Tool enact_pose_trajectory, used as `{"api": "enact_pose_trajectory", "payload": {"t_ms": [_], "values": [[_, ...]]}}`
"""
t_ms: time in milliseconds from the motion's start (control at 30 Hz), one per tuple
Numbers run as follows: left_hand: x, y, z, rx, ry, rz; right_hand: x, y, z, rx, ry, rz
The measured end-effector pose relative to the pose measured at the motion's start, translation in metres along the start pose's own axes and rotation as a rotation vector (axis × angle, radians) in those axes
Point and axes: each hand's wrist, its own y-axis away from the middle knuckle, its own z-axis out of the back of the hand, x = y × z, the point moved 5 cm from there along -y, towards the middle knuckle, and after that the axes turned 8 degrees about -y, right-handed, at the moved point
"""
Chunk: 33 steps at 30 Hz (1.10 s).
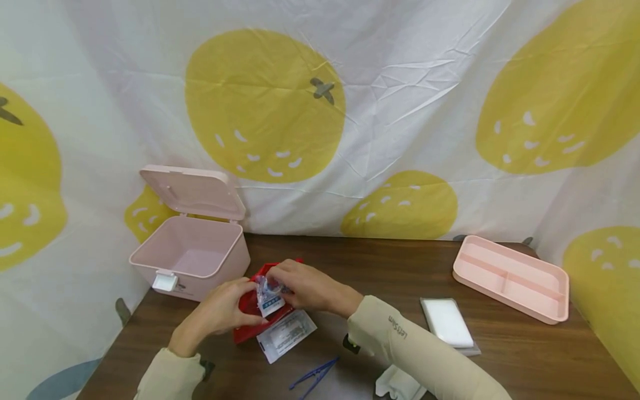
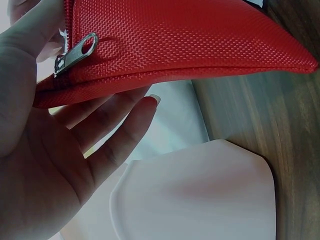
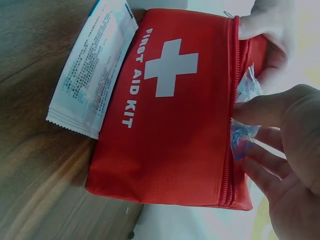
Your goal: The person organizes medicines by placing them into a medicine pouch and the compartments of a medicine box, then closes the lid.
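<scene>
My left hand (image 1: 225, 305) grips one end of a red first aid pouch (image 3: 165, 150), thumb on one side and fingers on the other. A metal zipper pull (image 2: 77, 54) hangs close to that hand in the left wrist view. The pouch is unzipped along its top, white cross and lettering showing in the right wrist view. At the opening, my right hand (image 1: 305, 286) pinches a clear plastic packet (image 1: 270, 303) with a white and blue label. Part of the packet is hidden inside the pouch. A flat white printed sachet (image 1: 287, 334) lies on the table beside the pouch.
An open pink box (image 1: 195, 283) with raised lid stands behind my left hand. Blue plastic tweezers (image 1: 316, 375) lie nearer me. Toward the right are a wrapped white pad (image 1: 447, 323), a pink divided tray (image 1: 510, 278) and a crumpled white item (image 1: 398, 384) by my right sleeve.
</scene>
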Motion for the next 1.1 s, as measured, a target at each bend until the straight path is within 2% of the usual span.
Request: {"api": "enact_pose_trajectory", "payload": {"t_ms": [333, 667, 800, 1000, 1100], "values": [[-0.001, -0.001, 0.000, -0.003, 0.032, 0.002, 0.002, 0.002, -0.006, 0.128, 0.058, -0.001], [-0.003, -0.001, 0.001, -0.012, 0.045, 0.003, 0.001, -0.002, -0.015, 0.287, 0.054, -0.063], [-0.003, -0.001, 0.001, 0.011, 0.062, 0.021, 0.001, -0.006, -0.019, 0.298, 0.087, -0.074], [-0.003, -0.002, 0.001, 0.018, 0.066, 0.025, 0.003, -0.013, -0.026, 0.279, 0.270, -0.062], [-0.002, -0.003, -0.001, 0.016, 0.063, 0.025, 0.003, -0.016, -0.031, 0.281, 0.309, -0.050]]}}
